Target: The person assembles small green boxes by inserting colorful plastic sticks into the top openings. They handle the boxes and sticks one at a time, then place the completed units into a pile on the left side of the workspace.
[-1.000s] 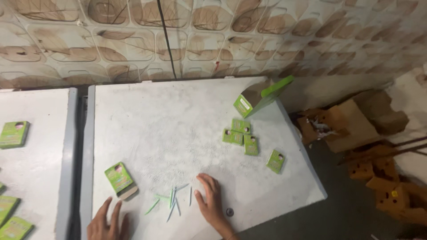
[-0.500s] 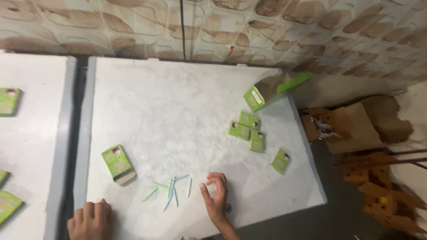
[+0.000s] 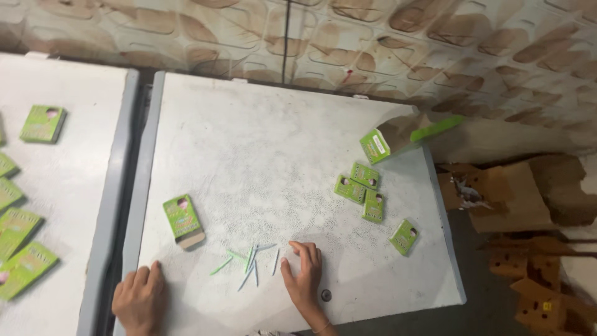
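While the person leans over the white table [image 3: 261,143], the right hand [image 3: 305,274] lies flat and open on the surface, its fingertips just beside a loose scatter of thin pale-green and white sticks [image 3: 252,261], holding nothing. The left hand [image 3: 140,298] rests open near the table's front left corner, also gripping nothing, a little below a green carton with its end open [image 3: 182,221] (the open end shows pale brown). The sticks lie fanned and crossing one another between the two hands, none gathered up and none in the carton as far as I can see.

Further right sit small green packets: three huddled together [image 3: 360,190], touching, and a single packet [image 3: 404,236] apart, nearer the edge. A larger green box with its flap up [image 3: 379,144] stands at the far right corner. On the neighbouring table [image 3: 68,186] to the left, more green cartons [image 3: 25,205] lie spread out. Judging from this, the sticks are laid out but not yet collected, so the handling looks barely begun
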